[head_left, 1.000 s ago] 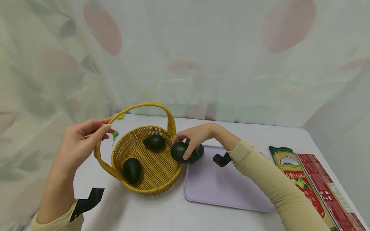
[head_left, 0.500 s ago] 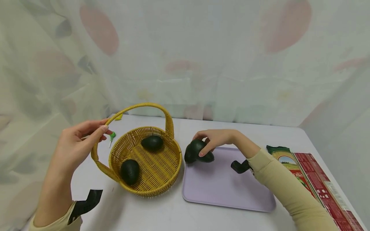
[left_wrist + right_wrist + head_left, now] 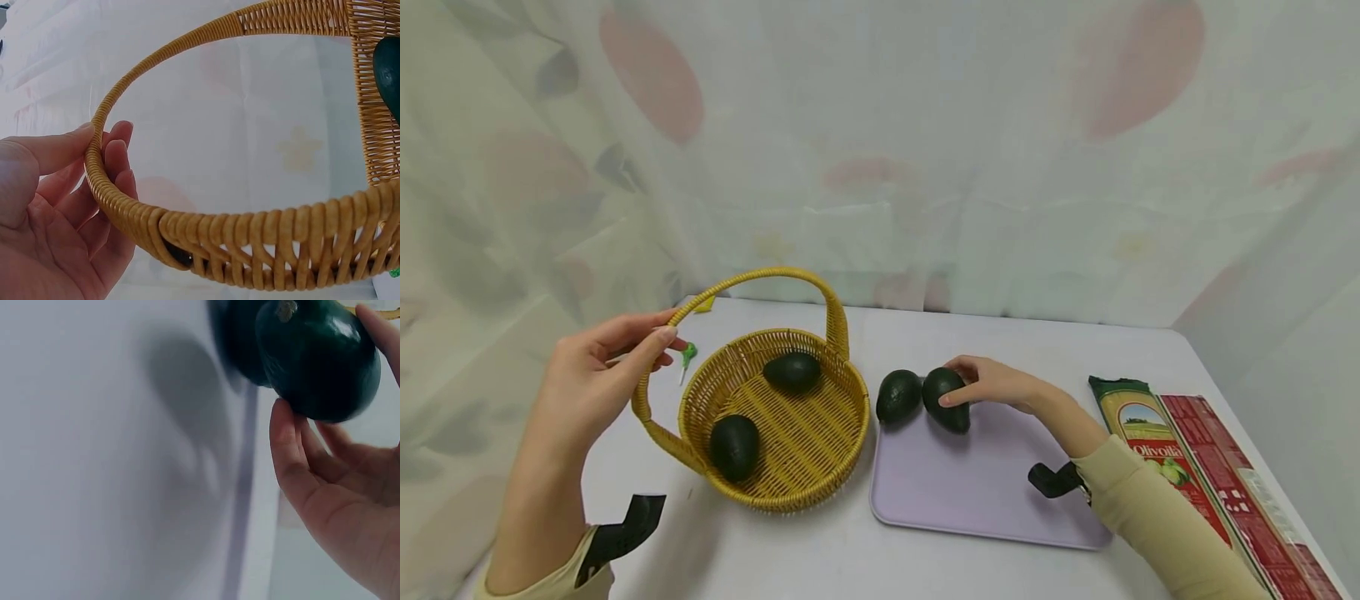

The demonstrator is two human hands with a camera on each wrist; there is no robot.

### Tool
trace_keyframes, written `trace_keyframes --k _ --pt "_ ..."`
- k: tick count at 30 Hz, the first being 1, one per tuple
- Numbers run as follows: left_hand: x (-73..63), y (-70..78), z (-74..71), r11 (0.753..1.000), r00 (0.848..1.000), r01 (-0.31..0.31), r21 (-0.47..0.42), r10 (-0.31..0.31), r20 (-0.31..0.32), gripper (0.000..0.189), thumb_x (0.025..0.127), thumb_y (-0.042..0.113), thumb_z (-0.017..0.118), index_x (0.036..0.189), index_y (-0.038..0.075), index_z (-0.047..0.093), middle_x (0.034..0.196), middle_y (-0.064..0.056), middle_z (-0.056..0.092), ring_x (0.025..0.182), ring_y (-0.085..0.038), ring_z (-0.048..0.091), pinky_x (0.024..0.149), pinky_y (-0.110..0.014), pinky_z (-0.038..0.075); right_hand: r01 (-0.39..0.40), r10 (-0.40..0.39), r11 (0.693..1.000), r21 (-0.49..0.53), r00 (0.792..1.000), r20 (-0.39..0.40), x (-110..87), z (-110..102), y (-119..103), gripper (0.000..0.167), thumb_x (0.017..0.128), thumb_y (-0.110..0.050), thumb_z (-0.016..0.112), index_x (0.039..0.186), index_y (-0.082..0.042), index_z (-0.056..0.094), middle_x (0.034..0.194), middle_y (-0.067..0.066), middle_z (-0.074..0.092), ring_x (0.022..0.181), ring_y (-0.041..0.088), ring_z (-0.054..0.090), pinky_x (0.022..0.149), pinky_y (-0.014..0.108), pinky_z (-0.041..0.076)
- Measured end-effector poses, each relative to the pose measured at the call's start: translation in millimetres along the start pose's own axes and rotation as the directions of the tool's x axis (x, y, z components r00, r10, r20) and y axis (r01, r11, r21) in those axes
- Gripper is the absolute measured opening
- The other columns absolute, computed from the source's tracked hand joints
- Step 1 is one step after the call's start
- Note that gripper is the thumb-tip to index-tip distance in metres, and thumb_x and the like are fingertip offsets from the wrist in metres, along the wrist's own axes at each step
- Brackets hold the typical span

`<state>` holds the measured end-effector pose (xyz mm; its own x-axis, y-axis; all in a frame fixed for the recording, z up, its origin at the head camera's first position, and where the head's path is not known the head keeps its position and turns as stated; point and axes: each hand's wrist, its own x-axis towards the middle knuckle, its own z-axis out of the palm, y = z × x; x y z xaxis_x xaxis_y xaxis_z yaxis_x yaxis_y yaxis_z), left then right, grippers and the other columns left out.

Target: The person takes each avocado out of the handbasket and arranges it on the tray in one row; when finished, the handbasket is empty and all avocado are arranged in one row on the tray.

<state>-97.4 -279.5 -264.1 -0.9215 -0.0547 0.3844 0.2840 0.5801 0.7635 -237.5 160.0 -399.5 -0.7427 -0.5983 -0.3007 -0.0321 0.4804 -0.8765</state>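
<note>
My left hand (image 3: 606, 367) pinches the arched handle of a yellow wicker basket (image 3: 805, 454) between thumb and fingers; the left wrist view shows the handle (image 3: 103, 169) passing between them. Two dark green avocados, one at the back (image 3: 792, 372) and one at the front left (image 3: 734, 448), lie in the basket. On the lilac tray (image 3: 970, 500), a third avocado (image 3: 898, 397) rests at the back left corner. Just right of it, my right hand (image 3: 996, 385) grips another avocado (image 3: 946, 400) over the tray. In the right wrist view this held avocado (image 3: 319, 359) casts a shadow below.
A flattened Olivoila packet (image 3: 1157, 442) lies at the right of the white table, beside a red printed strip (image 3: 1217, 467). Behind the basket's left side are a small green-handled item (image 3: 688, 354) and a yellow object (image 3: 705, 305). A patterned curtain (image 3: 880, 150) hangs behind.
My right hand has moved right, from the basket's edge to over the tray, carrying the avocado past the one in the tray corner. The left hand keeps its hold on the handle.
</note>
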Motion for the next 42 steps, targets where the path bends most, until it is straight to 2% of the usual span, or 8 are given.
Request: trace_keyframes --k 5,9,12,22,28,36,38,42 --pt "-0.6 0.2 -0.5 1.0 1.0 0.013 -0.004 -0.013 -0.005 0.025 0.096 0.011 0.063 0.12 0.008 0.07 0.087 0.009 0.073 0.075 -0.006 0.066 0.066 -0.012 0.052 -0.039 0.046 0.996 0.079 0.995 -0.093 -1.9 6.6 15.4 0.069 0.083 -0.03 0.078 0.136 0.0 0.046 0.121 0.014 0.057 0.105 0.022 0.057 0.088 0.035 0.052" --pt "-0.8 1.1 -0.5 1.0 1.0 0.017 -0.008 -0.017 -0.01 0.025 0.096 0.012 0.063 0.12 0.008 0.07 0.087 0.009 0.073 0.075 -0.006 0.067 0.067 -0.012 0.052 -0.092 0.106 0.992 0.082 0.976 -0.192 -0.1 10.9 23.6 0.072 0.082 -0.035 0.078 0.137 -0.001 0.047 0.129 0.016 0.053 0.097 0.02 0.059 0.079 0.031 0.052" --pt "-0.9 1.8 -0.2 1.0 1.0 0.013 -0.01 -0.013 -0.013 0.025 0.095 0.011 0.063 0.119 0.007 0.07 0.087 0.009 0.072 0.075 -0.006 0.067 0.067 -0.012 0.052 -0.108 0.125 0.991 0.081 0.96 -0.25 1.7 14.2 26.1 0.072 0.081 -0.035 0.078 0.136 -0.002 0.047 0.128 0.018 0.054 0.089 0.019 0.06 0.074 0.03 0.051" --pt "-0.6 1.6 0.4 1.0 1.0 0.013 -0.002 -0.013 -0.012 0.025 0.096 0.012 0.064 0.12 0.007 0.07 0.087 0.008 0.072 0.074 -0.006 0.066 0.066 -0.012 0.052 -0.127 0.15 0.987 0.097 0.944 -0.294 5.4 21.2 25.4 0.075 0.081 -0.037 0.078 0.137 0.0 0.045 0.12 0.018 0.057 0.095 0.021 0.063 0.076 0.033 0.056" --pt "-0.3 2.2 0.6 1.0 1.0 0.019 0.001 -0.019 -0.012 0.025 0.096 0.013 0.063 0.119 0.007 0.07 0.086 0.009 0.072 0.074 -0.006 0.066 0.066 -0.012 0.052 -0.152 0.156 0.988 0.038 0.934 -0.322 4.0 23.0 22.6 0.075 0.08 -0.045 0.077 0.135 -0.003 0.048 0.118 0.015 0.06 0.081 0.02 0.062 0.069 0.03 0.054" --pt "-0.1 2.4 0.7 1.0 1.0 0.016 0.007 -0.016 -0.014 0.025 0.096 0.013 0.064 0.119 0.007 0.07 0.086 0.009 0.072 0.074 -0.006 0.067 0.066 -0.012 0.053 -0.149 0.1 0.982 -0.112 0.93 -0.354 0.4 26.0 21.9 0.073 0.081 -0.054 0.072 0.133 -0.006 0.052 0.115 0.011 0.06 0.068 0.018 0.061 0.062 0.03 0.053" --pt "0.2 2.2 0.9 1.0 1.0 0.017 0.011 -0.016 -0.014 0.025 0.096 0.013 0.064 0.119 0.007 0.07 0.086 0.01 0.072 0.074 -0.005 0.067 0.066 -0.012 0.053 -0.144 0.082 0.978 -0.149 0.931 -0.356 0.1 26.0 22.5 0.071 0.082 -0.054 0.072 0.133 -0.008 0.053 0.116 0.013 0.059 0.071 0.019 0.062 0.062 0.031 0.053" --pt "0.4 2.1 1.1 1.0 1.0 0.013 0.018 -0.013 -0.014 0.025 0.096 0.013 0.064 0.119 0.006 0.07 0.086 0.01 0.072 0.074 -0.005 0.067 0.066 -0.012 0.053 -0.129 0.028 0.959 -0.253 0.929 -0.368 -0.4 25.1 25.2 0.066 0.083 -0.055 0.07 0.13 -0.011 0.056 0.119 0.014 0.06 0.091 0.024 0.062 0.071 0.036 0.052"
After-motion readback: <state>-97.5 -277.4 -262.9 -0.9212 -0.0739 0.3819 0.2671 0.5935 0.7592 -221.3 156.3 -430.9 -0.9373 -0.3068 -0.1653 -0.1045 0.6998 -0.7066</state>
